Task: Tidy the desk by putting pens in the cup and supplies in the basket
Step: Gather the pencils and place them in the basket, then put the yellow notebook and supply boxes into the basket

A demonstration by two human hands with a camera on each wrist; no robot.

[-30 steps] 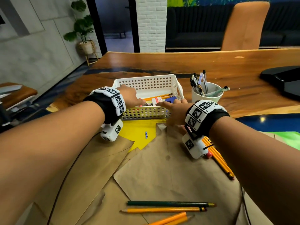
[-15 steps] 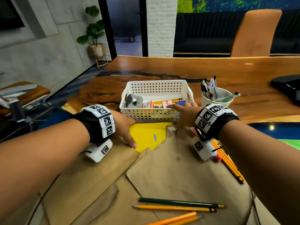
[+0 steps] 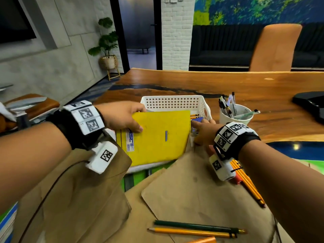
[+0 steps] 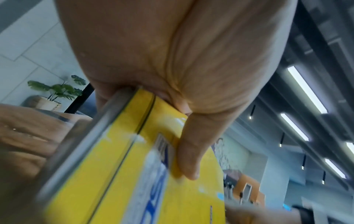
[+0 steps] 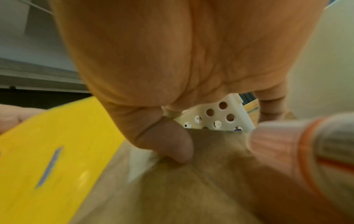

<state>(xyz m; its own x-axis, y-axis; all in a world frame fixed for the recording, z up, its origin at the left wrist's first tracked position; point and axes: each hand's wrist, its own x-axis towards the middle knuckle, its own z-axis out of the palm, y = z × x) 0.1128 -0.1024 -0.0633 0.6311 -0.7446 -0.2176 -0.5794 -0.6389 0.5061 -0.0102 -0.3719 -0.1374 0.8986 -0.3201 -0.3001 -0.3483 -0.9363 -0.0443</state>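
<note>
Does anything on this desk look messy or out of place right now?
Yes. Loose pencils lie on crumpled brown paper, outside the cup. The left hand holds a yellow notepad tilted over the white basket; it looks too wide to lie flat inside.

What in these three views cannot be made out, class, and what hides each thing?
- Basket contents: head view, mostly hidden behind the yellow notepad in the left hand.
- Notepad label print: left wrist view, blurred.
- Right hand fingertips: head view, hidden behind the basket corner; right wrist view, blurred.
- Orange pencil: head view, cut off by the bottom edge.

Bright indoor light, blurred wrist views
</note>
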